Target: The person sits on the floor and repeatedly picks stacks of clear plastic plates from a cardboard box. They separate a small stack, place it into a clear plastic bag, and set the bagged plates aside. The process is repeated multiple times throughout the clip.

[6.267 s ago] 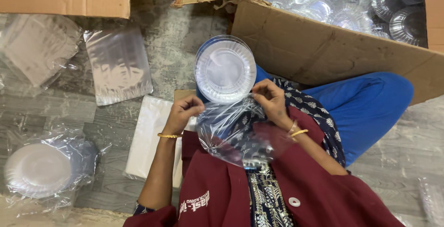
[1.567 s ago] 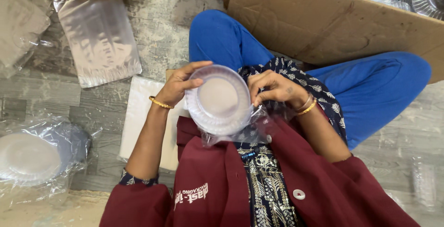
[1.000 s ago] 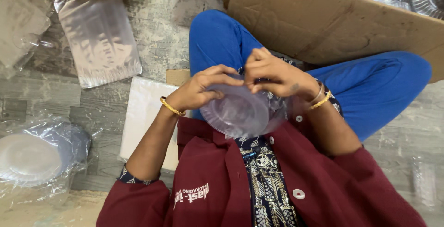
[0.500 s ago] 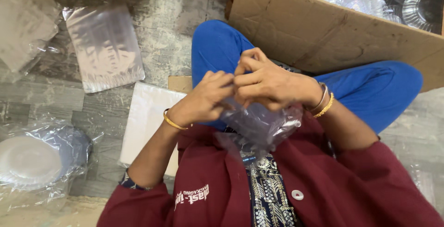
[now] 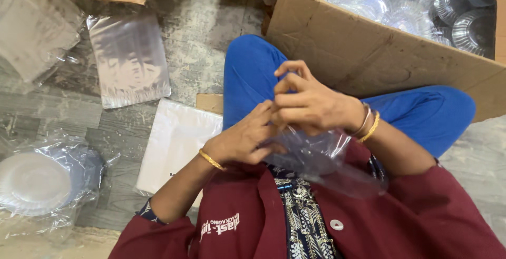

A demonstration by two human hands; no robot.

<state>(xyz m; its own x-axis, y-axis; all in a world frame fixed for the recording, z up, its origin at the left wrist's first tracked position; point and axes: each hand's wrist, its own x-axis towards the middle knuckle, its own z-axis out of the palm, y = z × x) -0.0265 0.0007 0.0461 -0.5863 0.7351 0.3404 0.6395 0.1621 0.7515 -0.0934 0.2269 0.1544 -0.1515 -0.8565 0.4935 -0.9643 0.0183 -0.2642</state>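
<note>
- Bag (image 5: pixel 327 159) is lying in my lap, both hands pinching its mouth.
- Left hand (image 5: pixel 245 143) is gripping film; right hand (image 5: pixel 311 103) fingers are pressing together.
- I am judging: keep pinches close, twist evenly.

— Where are the hands?

— Both are raised in front of the chest, close together. The left hand (image 5: pixel 247 140) sits lower, palm turned inward, fingers (image 5: pixel 263 114) curled and pointing up toward the right hand (image 5: pixel 311 103).

— And the right?

— Higher, knuckles toward the camera, its fingers (image 5: pixel 290 72) bent and pinched together at the tips. The two hands touch at the fingers.

— The arms?

— Both forearms are bare and bent at the elbow, angling in from either side, with bangles at each wrist.
</note>
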